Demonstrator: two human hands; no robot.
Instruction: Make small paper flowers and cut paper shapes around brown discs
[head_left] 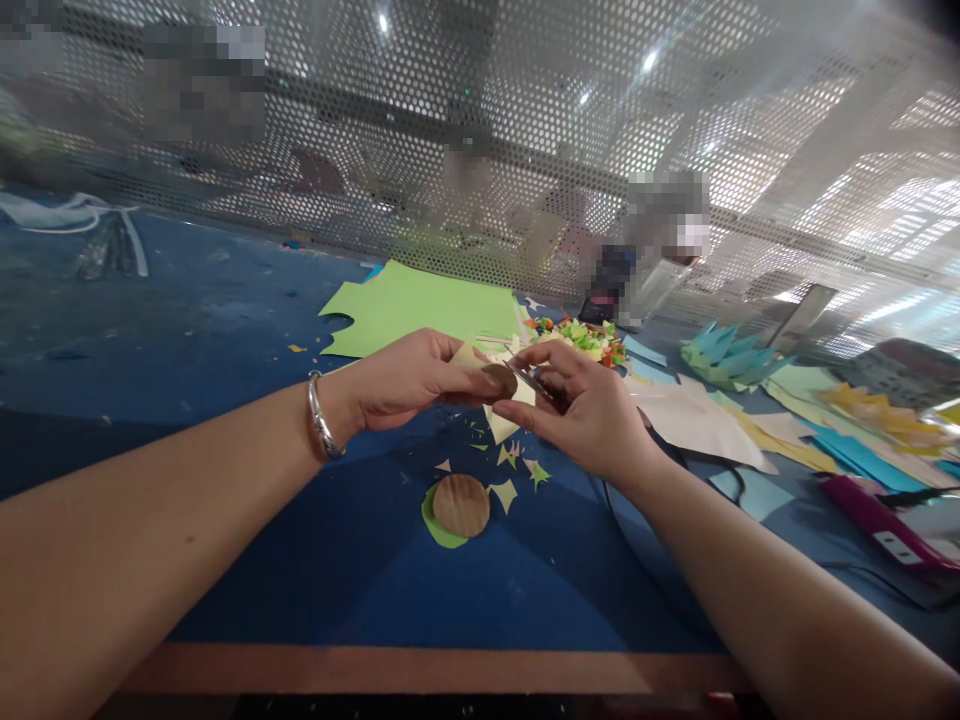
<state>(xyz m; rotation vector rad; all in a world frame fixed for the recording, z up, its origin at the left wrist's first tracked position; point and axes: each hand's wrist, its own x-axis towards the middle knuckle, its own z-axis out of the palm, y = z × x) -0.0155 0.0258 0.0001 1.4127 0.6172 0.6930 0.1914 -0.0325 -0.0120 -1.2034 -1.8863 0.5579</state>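
Observation:
My left hand [416,380], with a silver bangle at the wrist, pinches a small brown disc [501,380] together with pale yellow paper [466,357]. My right hand [589,410] is closed on scissors [529,379], whose metal blades point toward the disc; its fingers hide the handles. Below both hands, a round wooden disc [461,505] lies on a piece of green paper [430,522]. Small paper scraps [504,495] are scattered between that disc and my hands.
A large green sheet [435,305] lies behind my left hand. Beyond my right hand are a pile of colourful paper bits [581,342], blue paper spikes [724,355] and loose sheets [697,420]. A purple power strip [885,520] with cables sits right. Perforated metal panel [360,150] backs the table.

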